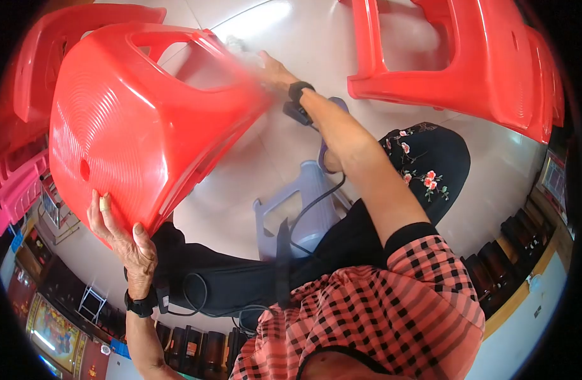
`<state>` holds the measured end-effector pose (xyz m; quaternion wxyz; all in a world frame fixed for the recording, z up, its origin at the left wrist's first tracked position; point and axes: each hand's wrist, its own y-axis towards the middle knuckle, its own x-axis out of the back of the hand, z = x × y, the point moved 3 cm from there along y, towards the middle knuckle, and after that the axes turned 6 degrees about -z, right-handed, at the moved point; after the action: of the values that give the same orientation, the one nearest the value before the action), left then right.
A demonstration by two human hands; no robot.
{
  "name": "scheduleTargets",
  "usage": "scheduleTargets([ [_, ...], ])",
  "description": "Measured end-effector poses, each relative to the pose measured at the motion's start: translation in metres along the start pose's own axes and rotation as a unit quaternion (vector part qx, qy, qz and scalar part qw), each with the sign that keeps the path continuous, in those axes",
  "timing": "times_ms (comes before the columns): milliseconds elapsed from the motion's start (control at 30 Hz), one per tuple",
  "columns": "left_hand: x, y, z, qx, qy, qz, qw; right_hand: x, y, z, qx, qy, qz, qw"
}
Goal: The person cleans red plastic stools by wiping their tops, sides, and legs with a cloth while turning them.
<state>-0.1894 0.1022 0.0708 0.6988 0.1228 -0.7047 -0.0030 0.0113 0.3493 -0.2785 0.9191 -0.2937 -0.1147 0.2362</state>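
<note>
A glossy red plastic stool (pixel 120 120) is tipped on its side at the left, its ringed seat turned toward the lower left. My left hand (pixel 123 237) grips the lower corner of the seat, fingers on the ringed face and thumb apart at the edge; one fingertip has a pale wrapping. Beyond the stool's legs, my right hand (pixel 275 71) is closed on a whitish cloth (pixel 237 47), blurred by motion and partly hidden by the red leg. Both wrists wear black bands.
Stacked red stools stand at the upper right (pixel 493 69) and far left (pixel 25 69). Pink stools (pixel 15 190) are below the left stack. A grey-purple stool (pixel 303 209) lies between my legs, with a black cable (pixel 319 197) over it. Dark bottles (pixel 496 263) line the lower right.
</note>
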Motion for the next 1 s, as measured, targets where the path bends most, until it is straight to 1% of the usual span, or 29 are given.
scheduleTargets([
  [100, 0.0, 0.001, 0.001, -0.005, 0.003, -0.003, 1.0, -0.007, -0.003, -0.023, 0.052, 0.008, -0.108, 0.993],
  [200, 0.001, 0.001, 0.0, -0.003, 0.005, 0.004, 1.0, -0.019, 0.011, -0.057, 0.163, -0.077, -0.235, 0.955],
  [300, 0.003, 0.002, -0.004, -0.008, 0.031, 0.01, 0.999, -0.016, 0.006, -0.085, 0.136, -0.129, -0.262, 0.947],
  [433, 0.003, 0.002, -0.004, -0.011, 0.032, 0.011, 0.999, -0.021, -0.028, -0.11, 0.114, -0.118, -0.324, 0.932],
  [533, 0.002, 0.003, -0.004, -0.012, 0.031, 0.006, 0.999, -0.031, -0.053, -0.114, -0.045, -0.108, -0.313, 0.943],
  [567, 0.001, 0.003, -0.004, -0.01, 0.031, 0.007, 0.999, -0.035, -0.06, -0.118, -0.039, -0.123, -0.306, 0.943],
  [667, 0.0, 0.004, -0.003, -0.005, 0.023, 0.007, 1.0, -0.071, -0.077, -0.135, -0.056, -0.084, -0.281, 0.955],
  [733, -0.001, 0.004, -0.002, 0.002, 0.008, 0.005, 1.0, -0.078, -0.096, -0.114, -0.085, 0.088, -0.181, 0.976],
  [767, -0.001, 0.005, 0.0, 0.003, 0.01, 0.002, 1.0, -0.081, -0.1, -0.103, -0.098, 0.172, -0.128, 0.972],
  [800, -0.002, 0.006, 0.0, 0.003, 0.01, 0.0, 1.0, -0.087, -0.094, -0.115, -0.073, 0.184, -0.143, 0.97],
  [833, -0.003, 0.006, 0.001, 0.003, 0.009, -0.003, 1.0, -0.1, -0.082, -0.142, -0.048, 0.196, -0.158, 0.967],
  [900, -0.005, 0.007, 0.003, -0.004, 0.005, -0.003, 1.0, -0.083, -0.09, -0.129, -0.015, 0.116, -0.195, 0.974],
  [1000, -0.006, 0.009, 0.004, -0.005, 0.011, -0.008, 1.0, -0.044, -0.079, -0.127, -0.081, 0.015, -0.296, 0.951],
])
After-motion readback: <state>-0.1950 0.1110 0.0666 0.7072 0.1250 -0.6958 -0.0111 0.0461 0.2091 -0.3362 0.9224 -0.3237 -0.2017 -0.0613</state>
